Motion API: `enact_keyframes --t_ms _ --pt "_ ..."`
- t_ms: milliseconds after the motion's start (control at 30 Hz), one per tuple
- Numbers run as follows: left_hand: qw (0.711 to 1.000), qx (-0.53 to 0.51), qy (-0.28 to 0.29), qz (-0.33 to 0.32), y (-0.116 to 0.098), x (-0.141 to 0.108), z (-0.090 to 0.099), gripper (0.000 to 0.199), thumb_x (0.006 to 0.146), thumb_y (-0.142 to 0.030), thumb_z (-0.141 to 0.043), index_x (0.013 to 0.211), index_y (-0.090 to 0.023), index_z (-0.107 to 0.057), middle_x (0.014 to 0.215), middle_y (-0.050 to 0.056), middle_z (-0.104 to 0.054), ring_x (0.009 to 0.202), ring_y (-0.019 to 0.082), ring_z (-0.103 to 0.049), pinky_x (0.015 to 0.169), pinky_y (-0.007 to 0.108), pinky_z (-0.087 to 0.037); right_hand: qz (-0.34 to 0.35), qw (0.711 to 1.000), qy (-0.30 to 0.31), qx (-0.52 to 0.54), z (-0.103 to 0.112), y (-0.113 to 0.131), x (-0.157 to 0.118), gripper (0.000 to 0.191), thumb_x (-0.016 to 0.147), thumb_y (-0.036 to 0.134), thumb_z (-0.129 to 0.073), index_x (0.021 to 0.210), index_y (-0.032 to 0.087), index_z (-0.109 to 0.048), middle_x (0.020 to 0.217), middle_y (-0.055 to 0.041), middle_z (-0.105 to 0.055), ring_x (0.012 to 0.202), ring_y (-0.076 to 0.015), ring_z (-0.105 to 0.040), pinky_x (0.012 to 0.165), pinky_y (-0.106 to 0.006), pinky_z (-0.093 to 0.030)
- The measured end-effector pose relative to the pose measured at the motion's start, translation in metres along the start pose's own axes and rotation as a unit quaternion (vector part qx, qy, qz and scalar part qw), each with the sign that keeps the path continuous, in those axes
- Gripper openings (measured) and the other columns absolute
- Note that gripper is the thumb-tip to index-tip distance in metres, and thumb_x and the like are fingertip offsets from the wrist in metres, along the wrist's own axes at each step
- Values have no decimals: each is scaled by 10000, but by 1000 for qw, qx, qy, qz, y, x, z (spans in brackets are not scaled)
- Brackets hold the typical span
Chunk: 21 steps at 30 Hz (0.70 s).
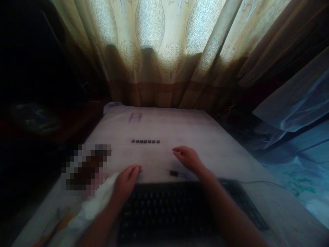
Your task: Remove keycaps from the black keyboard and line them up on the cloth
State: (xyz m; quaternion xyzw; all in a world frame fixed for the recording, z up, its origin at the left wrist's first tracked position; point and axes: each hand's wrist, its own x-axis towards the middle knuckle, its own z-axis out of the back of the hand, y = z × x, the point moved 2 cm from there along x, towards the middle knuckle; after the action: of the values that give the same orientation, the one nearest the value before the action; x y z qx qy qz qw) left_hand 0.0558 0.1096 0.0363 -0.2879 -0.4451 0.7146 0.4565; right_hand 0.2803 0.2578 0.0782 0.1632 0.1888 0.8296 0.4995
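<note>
A row of several small dark round pieces (pixel 145 141) lies on the pale cloth of the table (pixel 195 127). My right hand (pixel 186 156) is to the right of the row, thumb and fingers pressed together; anything between them is too small to make out. My left hand (pixel 128 176) rests by the upper left corner of a black keyboard (pixel 167 209), its fingers curled inward, their grip unclear. Between my hands, just above the keyboard, lies a small black piece (pixel 174 173) with thin strands beside it.
A pixelated patch (pixel 88 169) covers something at the left, beside a white crumpled cloth or bag (pixel 96 202). The keyboard's cable (pixel 262 181) runs right. Patterned curtains (pixel 169 51) hang behind the table, and bluish fabric (pixel 295 99) is at the right.
</note>
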Motion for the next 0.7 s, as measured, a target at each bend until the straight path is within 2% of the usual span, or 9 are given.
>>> enact_keyframes --t_ms 167,267,367,500,600,700 --pt "1000 -4 0 -6 2 0 0 367 806 -471 -465 935 -189 -662 902 65 -730 903 234 -667 876 397 -484 -12 999 41 -31 1 -14 -8 218 819 278 -559 955 199 -710 964 -72 -703 797 -195 -649 745 -318 -477" --pt "1000 -2 2 -3 2 0 0 370 802 -473 -468 938 -190 -664 899 63 -732 902 234 -669 875 394 -486 -1 991 119 -53 4 -11 -18 159 752 329 -631 831 225 -723 850 -51 -707 733 -196 -639 665 -303 -469" --pt "1000 4 -1 -1 0 0 1 368 794 -481 -475 929 -197 -667 888 55 -735 899 233 -668 876 385 -484 -6 977 190 -91 7 -4 -31 157 679 314 -690 814 235 -705 828 -48 -696 714 -200 -627 614 -292 -448" --pt "1000 8 0 1 -3 0 0 376 785 -491 -476 926 -198 -664 885 53 -736 900 235 -666 879 382 -478 -12 968 209 -140 11 6 -40 122 681 233 -666 802 233 -686 803 -57 -675 696 -198 -615 590 -288 -427" --pt "1000 9 -2 7 -5 -1 1 378 779 -491 -476 922 -198 -667 875 54 -738 897 238 -667 872 384 -482 -8 966 216 -144 9 11 -40 56 692 201 -646 734 224 -675 750 -56 -662 689 -202 -612 589 -290 -418" --pt "1000 13 -5 4 -5 -2 2 379 781 -490 -478 927 -199 -671 881 54 -738 906 238 -665 879 385 -477 -13 969 205 -137 7 10 -38 70 738 211 -602 756 219 -669 772 -66 -665 705 -205 -610 590 -292 -414"
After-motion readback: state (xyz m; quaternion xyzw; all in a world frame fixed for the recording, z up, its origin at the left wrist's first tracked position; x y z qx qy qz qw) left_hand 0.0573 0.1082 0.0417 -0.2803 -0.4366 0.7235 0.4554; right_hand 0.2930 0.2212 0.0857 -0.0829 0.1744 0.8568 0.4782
